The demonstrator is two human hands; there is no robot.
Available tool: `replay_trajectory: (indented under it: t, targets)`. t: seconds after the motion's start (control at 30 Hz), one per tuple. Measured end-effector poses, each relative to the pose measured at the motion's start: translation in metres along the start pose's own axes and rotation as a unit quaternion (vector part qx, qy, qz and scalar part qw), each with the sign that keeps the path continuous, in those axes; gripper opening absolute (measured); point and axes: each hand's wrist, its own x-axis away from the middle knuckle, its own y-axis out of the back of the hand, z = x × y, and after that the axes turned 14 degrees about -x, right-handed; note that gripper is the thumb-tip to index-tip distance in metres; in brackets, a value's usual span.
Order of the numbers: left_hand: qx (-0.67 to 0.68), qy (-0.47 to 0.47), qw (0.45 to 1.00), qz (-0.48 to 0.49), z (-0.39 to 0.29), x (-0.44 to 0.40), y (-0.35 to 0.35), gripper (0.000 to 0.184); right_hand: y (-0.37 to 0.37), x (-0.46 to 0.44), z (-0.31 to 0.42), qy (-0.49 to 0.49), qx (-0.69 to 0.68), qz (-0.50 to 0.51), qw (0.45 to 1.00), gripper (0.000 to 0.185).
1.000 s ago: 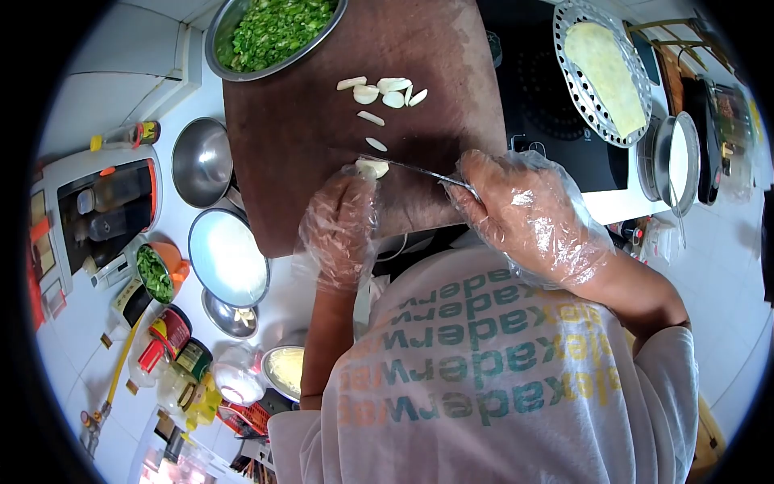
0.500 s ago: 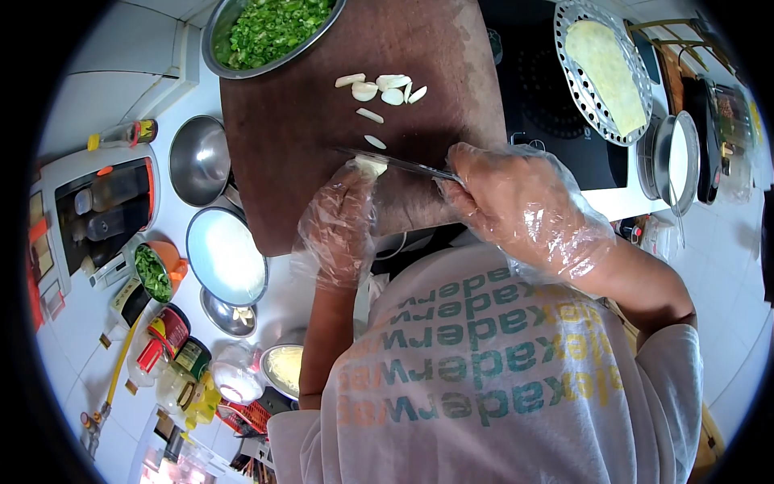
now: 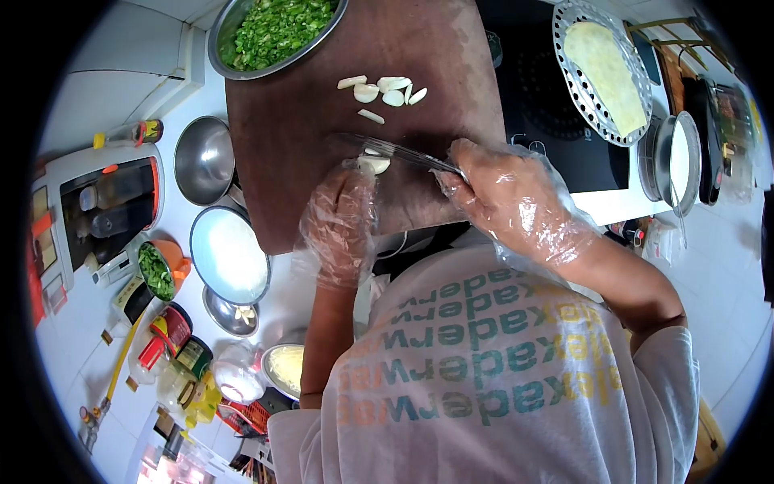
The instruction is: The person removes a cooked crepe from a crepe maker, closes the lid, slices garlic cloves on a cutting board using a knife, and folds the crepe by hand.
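Observation:
My left hand (image 3: 340,216), in a clear plastic glove, is closed with its fingertips pressed on a white garlic clove (image 3: 373,164) near the front of the wooden cutting board (image 3: 298,133). My right hand (image 3: 516,198), also gloved, grips the handle of a kitchen knife (image 3: 403,153). The knife's blade reaches left across the board, just beyond the clove and my left fingertips. A thin slice (image 3: 371,117) lies past the blade, and several more garlic slices (image 3: 393,98) are grouped farther away.
A metal bowl of chopped greens (image 3: 278,36) overlaps the board's far left corner. Left of the board are an empty steel bowl (image 3: 203,157), a white-filled bowl (image 3: 230,254) and a small dish (image 3: 232,313). To the right, a perforated tray holds a flat pale sheet (image 3: 605,73) by the black cooktop (image 3: 564,165).
The knife has lifted slightly away from the clove, and its blade has tilted. The slice lying just past the clove no longer shows separately beyond the blade. My left hand has barely moved.

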Motion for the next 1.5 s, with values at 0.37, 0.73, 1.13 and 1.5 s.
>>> replay_trajectory:
  t: [0.37, 0.73, 1.13, 1.5]
  targets:
    - [0.019, -0.032, 0.999, -0.009, -0.003, -0.006, 0.004, 0.026, 0.008, 0.005, 0.002, -0.007, 0.017, -0.012, 1.000, 0.019]
    - [-0.003, -0.033, 0.999, 0.026, -0.003, -0.006, 0.003, 0.022, 0.010, 0.006, 0.009, -0.003, -0.002, 0.006, 1.000, 0.019]
    - [0.027, -0.037, 0.999, -0.017, -0.003, -0.005, 0.003, 0.022, 0.006, 0.003, 0.002, -0.010, 0.029, 0.003, 1.000, 0.019]
    - [0.033, -0.082, 0.996, 0.030, -0.015, -0.020, 0.004, 0.024, 0.011, 0.007, -0.002, -0.013, 0.023, -0.037, 0.999, 0.017]
